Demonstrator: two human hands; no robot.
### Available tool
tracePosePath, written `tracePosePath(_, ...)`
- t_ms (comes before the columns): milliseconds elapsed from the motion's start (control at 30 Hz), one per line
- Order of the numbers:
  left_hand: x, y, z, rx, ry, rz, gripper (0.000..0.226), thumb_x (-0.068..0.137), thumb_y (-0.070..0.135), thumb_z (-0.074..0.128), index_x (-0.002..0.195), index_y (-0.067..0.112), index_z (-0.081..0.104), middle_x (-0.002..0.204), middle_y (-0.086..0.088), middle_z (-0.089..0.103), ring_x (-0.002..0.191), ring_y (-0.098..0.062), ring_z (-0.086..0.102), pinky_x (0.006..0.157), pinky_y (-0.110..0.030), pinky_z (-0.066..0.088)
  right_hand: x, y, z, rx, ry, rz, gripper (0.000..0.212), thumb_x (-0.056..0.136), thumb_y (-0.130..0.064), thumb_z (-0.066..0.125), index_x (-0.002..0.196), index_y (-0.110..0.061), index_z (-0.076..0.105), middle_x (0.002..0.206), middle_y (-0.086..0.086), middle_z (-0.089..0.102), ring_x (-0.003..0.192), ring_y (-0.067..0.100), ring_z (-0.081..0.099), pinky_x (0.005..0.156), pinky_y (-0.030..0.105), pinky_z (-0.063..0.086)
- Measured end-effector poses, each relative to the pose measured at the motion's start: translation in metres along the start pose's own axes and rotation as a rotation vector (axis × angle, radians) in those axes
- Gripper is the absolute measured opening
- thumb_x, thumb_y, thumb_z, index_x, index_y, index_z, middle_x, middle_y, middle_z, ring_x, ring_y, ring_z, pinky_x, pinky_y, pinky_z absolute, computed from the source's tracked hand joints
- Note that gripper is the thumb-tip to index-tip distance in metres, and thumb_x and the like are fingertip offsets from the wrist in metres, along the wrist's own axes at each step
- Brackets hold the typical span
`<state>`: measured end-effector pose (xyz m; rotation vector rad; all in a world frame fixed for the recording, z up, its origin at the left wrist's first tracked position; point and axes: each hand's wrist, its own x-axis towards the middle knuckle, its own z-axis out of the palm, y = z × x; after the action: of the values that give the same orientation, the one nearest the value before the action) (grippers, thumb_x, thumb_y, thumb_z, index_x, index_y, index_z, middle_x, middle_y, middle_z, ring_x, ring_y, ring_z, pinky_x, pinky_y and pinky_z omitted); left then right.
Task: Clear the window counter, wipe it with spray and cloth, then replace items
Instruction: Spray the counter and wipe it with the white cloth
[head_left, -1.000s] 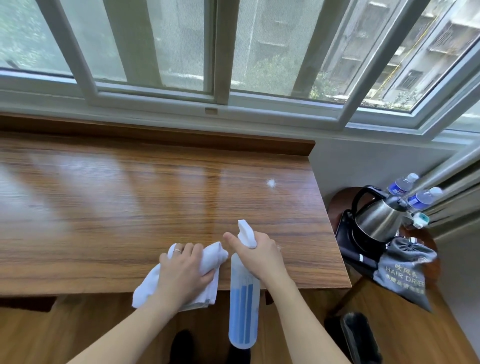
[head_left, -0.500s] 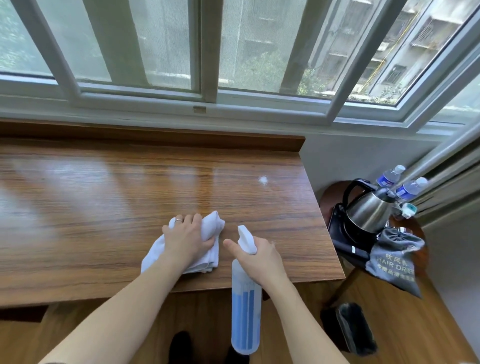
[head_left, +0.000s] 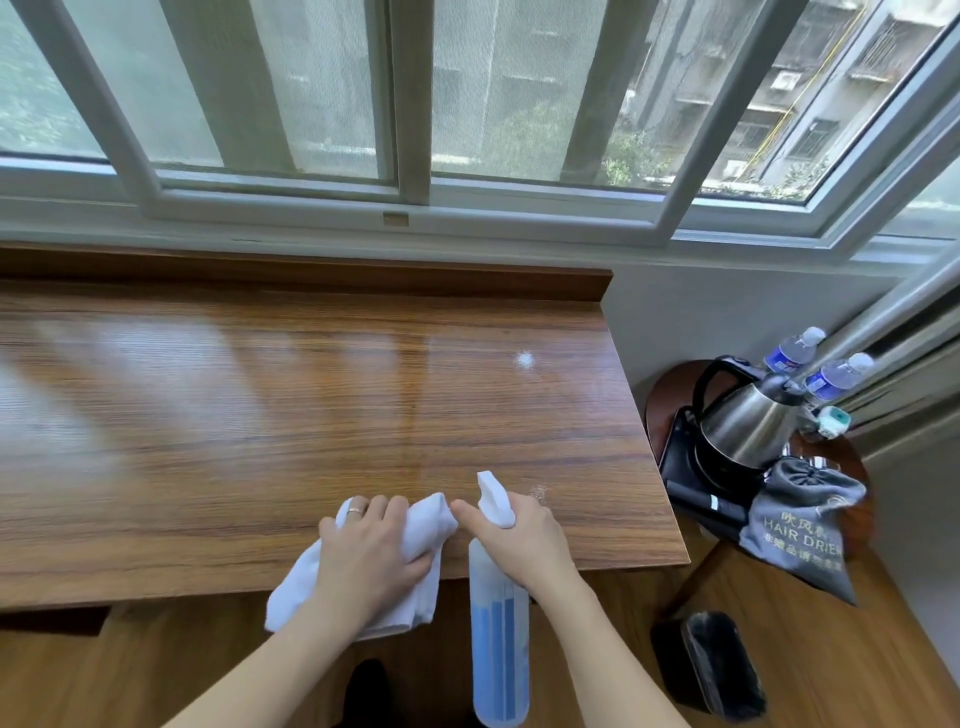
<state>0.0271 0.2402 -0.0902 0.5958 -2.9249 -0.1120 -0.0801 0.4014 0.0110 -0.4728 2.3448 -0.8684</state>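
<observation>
One cloth (head_left: 415, 525), one spray bottle (head_left: 497, 639)

We see two bare forearms coming in from the bottom edge, no sleeves visible on either, no watch or wristband. Left hand (head_left: 370, 558) has one ring (head_left: 355, 512): a thin band, pale metallic, on a finger near the outer side of the hand; we can't tell exactly which finger. Right hand (head_left: 522, 540) carries no rings or other jewellery that we can make out. Nails look short and unpainted where they show. Between the forearms at the bottom edge there's a dark shape (head_left: 366, 693), probably a shoe or a trouser leg; too cropped for us to say which. No gloves on either hand.
</observation>
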Motion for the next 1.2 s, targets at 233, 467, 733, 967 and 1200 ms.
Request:
tracePosePath(233,0.053,-0.006,0.004,-0.007,0.003,-0.141,0.056,0.070,0.072,0.041,0.085,0.020,0.056,0.082,0.005,0.064,0.087,-0.028,0.061,0.062,-0.040,0.037,0.002,0.013,-0.004,-0.036,-0.043,-0.014,0.048,0.087,-0.066,0.059,0.068,-0.024,0.048,0.065,-0.008,0.051,0.061,0.006,0.047,0.061,0.025,0.039)
tracePosePath(467,0.075,-0.002,0.004,-0.014,-0.050,-0.208,0.052,0.077,0.067,0.055,0.094,0.017,0.057,0.093,0.003,0.064,0.093,-0.028,0.059,0.065,-0.042,0.037,0.000,0.022,-0.009,-0.020,-0.031,0.015,0.054,0.085,-0.063,0.064,0.060,-0.022,0.040,0.059,-0.008,0.043,0.056,0.007,0.040,0.057,0.024,0.034)
tracePosePath(733,0.068,-0.001,0.007,0.034,-0.026,-0.185,0.052,0.068,0.061,0.073,0.089,0.015,0.061,0.082,0.002,0.064,0.084,-0.027,0.060,0.059,-0.039,0.037,0.002,0.031,-0.012,-0.018,-0.011,0.079,0.052,0.078,-0.068,0.065,0.067,-0.021,0.045,0.065,-0.006,0.048,0.060,0.008,0.044,0.059,0.026,0.037)
tracePosePath(967,0.066,0.003,0.006,0.039,-0.029,-0.164,0.050,0.072,0.063,0.068,0.093,0.018,0.061,0.085,0.004,0.064,0.087,-0.026,0.060,0.060,-0.039,0.034,0.005,0.029,-0.017,0.008,-0.018,0.112,0.050,0.078,-0.066,0.066,0.069,-0.021,0.047,0.065,-0.006,0.048,0.059,0.008,0.043,0.058,0.026,0.036)
tracePosePath(1200,0.036,0.026,0.002,-0.003,0.008,-0.057,0.051,0.069,0.066,0.048,0.086,0.019,0.061,0.079,0.004,0.063,0.078,-0.026,0.062,0.056,-0.037,0.039,0.014,0.018,-0.034,0.075,0.063,0.045,0.046,0.086,-0.060,0.065,0.065,-0.022,0.048,0.066,-0.007,0.051,0.061,0.007,0.047,0.059,0.025,0.036)
